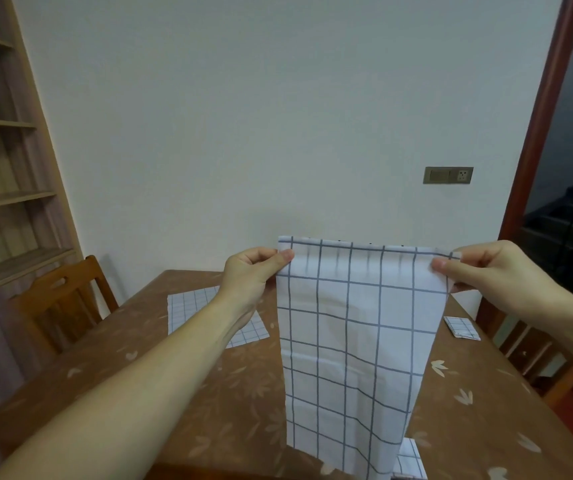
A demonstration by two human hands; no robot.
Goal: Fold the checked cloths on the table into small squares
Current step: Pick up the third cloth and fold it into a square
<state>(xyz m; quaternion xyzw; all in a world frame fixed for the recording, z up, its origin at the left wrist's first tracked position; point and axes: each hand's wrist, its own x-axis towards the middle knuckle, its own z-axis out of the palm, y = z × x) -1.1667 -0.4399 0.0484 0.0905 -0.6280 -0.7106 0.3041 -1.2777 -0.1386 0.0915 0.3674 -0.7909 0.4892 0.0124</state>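
A white cloth with a dark grid (354, 341) hangs in the air in front of me, above the table. My left hand (250, 275) pinches its top left corner and my right hand (486, 271) pinches its top right corner. The cloth drops straight down, and its lower edge reaches the table's near side. Another checked cloth (191, 306) lies flat on the table at the back left, partly hidden behind my left forearm. A small folded checked square (462, 328) rests at the table's right edge. A further bit of checked cloth (411, 459) shows behind the hanging cloth's bottom.
The table (209, 393) wears a brown cover with a leaf pattern. A wooden chair (60, 299) stands at its left, with shelves (4, 199) behind it. Another chair (538, 355) stands at the right by a dark doorway. A white wall lies beyond.
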